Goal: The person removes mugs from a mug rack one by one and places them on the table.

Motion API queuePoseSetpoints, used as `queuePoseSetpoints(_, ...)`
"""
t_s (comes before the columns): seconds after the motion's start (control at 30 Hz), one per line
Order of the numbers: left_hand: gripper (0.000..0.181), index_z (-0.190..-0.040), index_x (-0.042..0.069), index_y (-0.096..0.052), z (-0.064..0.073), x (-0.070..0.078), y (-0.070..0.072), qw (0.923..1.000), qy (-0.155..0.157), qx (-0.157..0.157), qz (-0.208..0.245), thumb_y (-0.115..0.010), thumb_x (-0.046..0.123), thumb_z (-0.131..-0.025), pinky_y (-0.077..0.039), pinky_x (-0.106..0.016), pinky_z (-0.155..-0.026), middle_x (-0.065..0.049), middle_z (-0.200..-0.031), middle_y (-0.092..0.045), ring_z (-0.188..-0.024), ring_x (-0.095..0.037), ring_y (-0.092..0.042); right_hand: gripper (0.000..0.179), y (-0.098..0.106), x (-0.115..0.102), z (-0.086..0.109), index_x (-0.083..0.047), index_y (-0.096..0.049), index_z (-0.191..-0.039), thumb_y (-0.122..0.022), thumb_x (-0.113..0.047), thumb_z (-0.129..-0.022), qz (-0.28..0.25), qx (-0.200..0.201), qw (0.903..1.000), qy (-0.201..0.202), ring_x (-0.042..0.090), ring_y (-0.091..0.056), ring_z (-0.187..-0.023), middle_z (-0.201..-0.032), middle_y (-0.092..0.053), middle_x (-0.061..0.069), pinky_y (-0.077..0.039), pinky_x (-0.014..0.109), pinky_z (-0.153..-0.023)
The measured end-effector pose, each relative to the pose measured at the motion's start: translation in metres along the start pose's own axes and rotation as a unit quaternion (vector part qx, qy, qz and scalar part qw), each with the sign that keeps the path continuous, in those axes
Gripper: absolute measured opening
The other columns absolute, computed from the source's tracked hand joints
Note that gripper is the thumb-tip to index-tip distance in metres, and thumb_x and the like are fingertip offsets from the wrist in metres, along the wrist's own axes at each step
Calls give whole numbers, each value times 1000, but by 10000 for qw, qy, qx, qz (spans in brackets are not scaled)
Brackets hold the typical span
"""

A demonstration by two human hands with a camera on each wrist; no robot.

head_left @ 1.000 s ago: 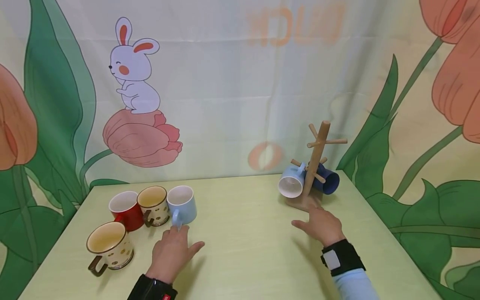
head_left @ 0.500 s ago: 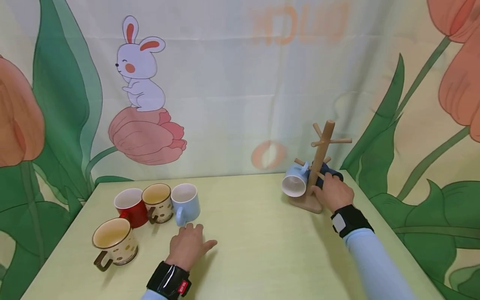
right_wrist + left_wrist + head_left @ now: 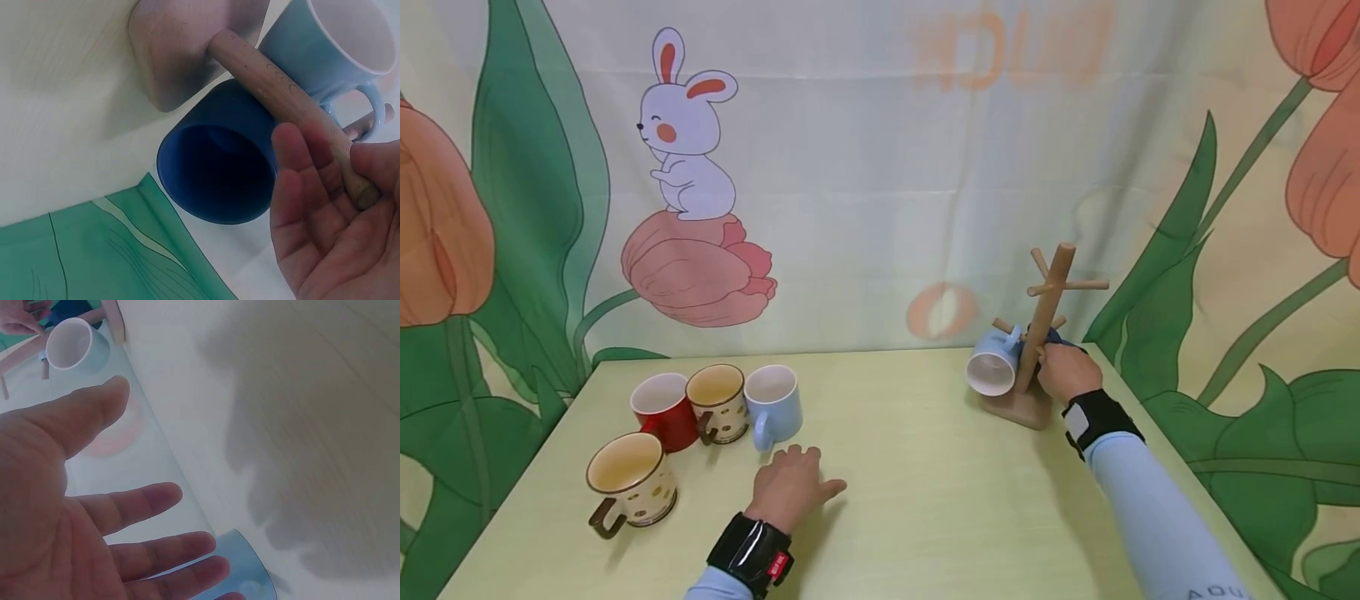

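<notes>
A wooden mug tree (image 3: 1047, 308) stands at the back right. A light-blue mug (image 3: 992, 367) hangs on its left side, and a navy mug (image 3: 215, 169) is on the right, mostly covered by my hand in the head view. My right hand (image 3: 1070, 372) is at a lower peg; in the right wrist view its fingers (image 3: 294, 187) and thumb curl round that peg beside the navy mug's rim. My left hand (image 3: 790, 485) hovers over the table with spread fingers, holding nothing, just in front of another light-blue mug (image 3: 773, 407).
A red mug (image 3: 666, 414) and a cream patterned mug (image 3: 718, 402) stand in a row left of the standing light-blue mug. A larger cream mug (image 3: 634, 477) with a brown handle is nearer the front. A printed curtain (image 3: 850, 183) hangs behind the pale table (image 3: 895, 517).
My right hand has moved from in front of the mug tree, up and right, to its lower peg by the navy mug. My left hand has drawn back and right from the standing light-blue mug.
</notes>
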State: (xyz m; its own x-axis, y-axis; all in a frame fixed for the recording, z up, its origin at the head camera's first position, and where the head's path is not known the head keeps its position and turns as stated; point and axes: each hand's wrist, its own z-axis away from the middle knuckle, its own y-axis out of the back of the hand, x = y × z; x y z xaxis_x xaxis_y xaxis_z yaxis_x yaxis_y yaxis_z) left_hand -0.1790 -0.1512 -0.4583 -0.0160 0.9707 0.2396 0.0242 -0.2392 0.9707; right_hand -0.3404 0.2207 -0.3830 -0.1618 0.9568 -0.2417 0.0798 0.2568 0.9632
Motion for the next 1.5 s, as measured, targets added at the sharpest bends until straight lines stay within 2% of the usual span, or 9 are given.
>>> queuePoseSetpoints(0.33, 59, -114, 1, -66, -2, 3, 0, 9998, 14, -199, -65, -74, 51, -83, -51, -55, -75, -22, -103, -62, -98, -40, -59, 26, -5, 10, -3, 8, -63, -112, -48, -10, -102, -217, 210, 9989, 363, 41, -65, -89, -101, -68, 26, -50, 51, -72)
queuePoseSetpoints(0.53, 57, -110, 1, -67, -1, 5, 1, 9999, -51, -118, -100, -75, 51, -83, -51, -54, -73, -21, -100, -62, -96, -40, -59, 33, -7, 28, -5, 8, -56, -131, -45, -8, -103, -701, -36, 9957, 606, 42, -64, -100, -115, -65, 28, -50, 54, -84)
queuePoseSetpoints(0.7, 56, -109, 2, -67, -1, 5, -1, 9998, -144, -63, -83, -75, 51, -83, -51, -52, -72, -19, -98, -61, -95, -38, -59, 32, -7, 38, -8, 7, -57, -129, -45, -9, -103, -890, -107, 9929, 781, 38, -64, -94, -104, -67, 24, -50, 54, -84)
queuePoseSetpoints(0.97, 56, -109, 2, -66, 0, 6, -3, 9997, -216, -101, -91, -74, 51, -83, -51, -52, -72, -18, -98, -61, -94, -38, -59, 35, 1, 48, -9, 8, -53, -134, -42, -8, -104, -1134, -468, 9877, 973, 36, -59, -94, -107, -64, 24, -48, 53, -84)
queuePoseSetpoints(1.13, 55, -109, 3, -66, -1, 7, -2, 9995, -227, -151, -130, -73, 51, -84, -50, -51, -73, -18, -99, -60, -95, -37, -59, 39, 1, 59, -16, 7, -49, -139, -40, -12, -106, -993, -629, 9877, 1029, 45, -57, -110, -122, -60, 29, -45, 59, -93)
queuePoseSetpoints(1.27, 55, -109, 3, -66, -1, 7, 0, 9995, -193, -197, -135, -73, 51, -84, -50, -51, -74, -18, -100, -60, -96, -37, -58, 41, 2, 59, -20, 5, -48, -141, -41, -15, -106, -842, -716, 9902, 857, 51, -49, -122, -134, -53, 32, -40, 62, -98)
queuePoseSetpoints(1.37, 55, -110, 3, -66, -1, 6, 1, 9995, -160, -244, -133, -74, 51, -84, -50, -52, -75, -18, -100, -61, -97, -37, -58, 40, 5, 43, -13, 3, -53, -138, -46, -15, -103, -438, -334, 9972, 505, 50, -56, -111, -126, -56, 34, -47, 62, -88)
queuePoseSetpoints(1.43, 56, -110, 3, -66, -1, 6, 2, 9995, -154, -245, -130, -74, 51, -83, -50, -51, -75, -18, -100, -61, -96, -37, -58, 38, 3, 28, -6, 2, -58, -132, -52, -15, -99, -74, 399, 9990, 206, 51, -57, -105, -120, -57, 35, -46, 64, -84)
queuePoseSetpoints(1.5, 56, -109, 3, -67, -1, 6, 1, 9995, -160, -236, -132, -74, 52, -83, -50, -51, -74, -18, -100, -61, -95, -37, -59, 35, -1, 11, -1, 3, -61, -125, -56, -15, -95, 256, 1242, 9919, -21, 50, -58, -98, -112, -58, 35, -47, 65, -78)
